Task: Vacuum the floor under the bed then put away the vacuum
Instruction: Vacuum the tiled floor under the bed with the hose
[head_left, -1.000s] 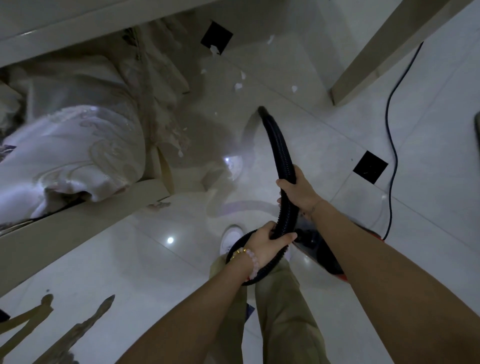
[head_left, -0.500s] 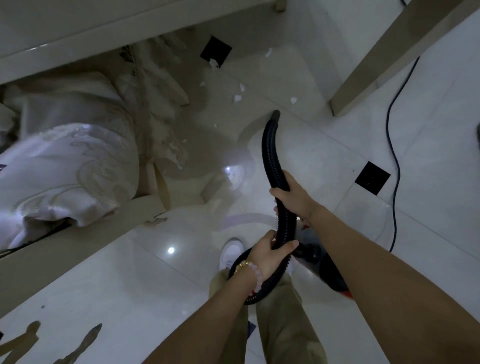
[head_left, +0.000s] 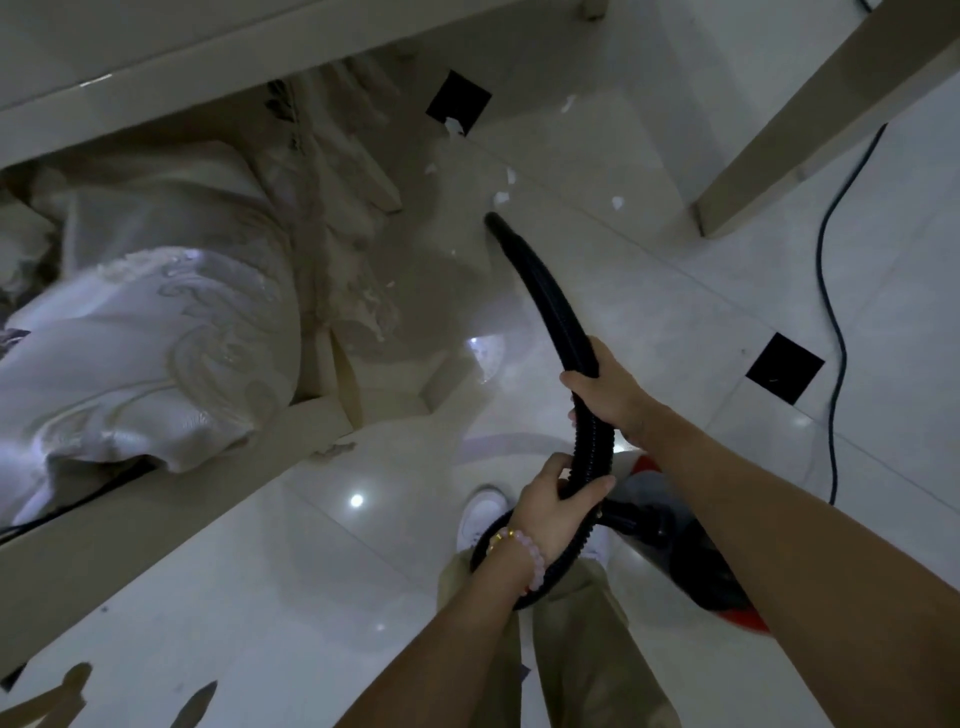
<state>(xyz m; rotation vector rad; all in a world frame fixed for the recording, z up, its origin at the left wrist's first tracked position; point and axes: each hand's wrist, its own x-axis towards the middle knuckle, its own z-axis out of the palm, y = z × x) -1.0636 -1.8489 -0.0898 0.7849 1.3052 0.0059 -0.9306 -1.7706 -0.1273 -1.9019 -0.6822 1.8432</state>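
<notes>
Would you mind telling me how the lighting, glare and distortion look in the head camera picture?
Head view: dim and bluish overall; bright specular spots glare off the glossy floor tiles, one by the black vacuum hose and one near the white shoe; the bed frame casts a brownish shadow over the paper scraps; wide-angle distortion bows the straight edges; the forearms look slightly soft.

A glossy white tiled floor (head_left: 675, 322) carries small black square inlays (head_left: 784, 368) at the tile corners and mirrors round ceiling lights (head_left: 356, 500). A cream wooden post (head_left: 810, 135) slants across the upper right, and a thin dark cable (head_left: 830, 332) trails over the tiles just beside it. At the lower edge are beige trouser legs (head_left: 587, 660) and a white shoe (head_left: 483, 512).
</notes>
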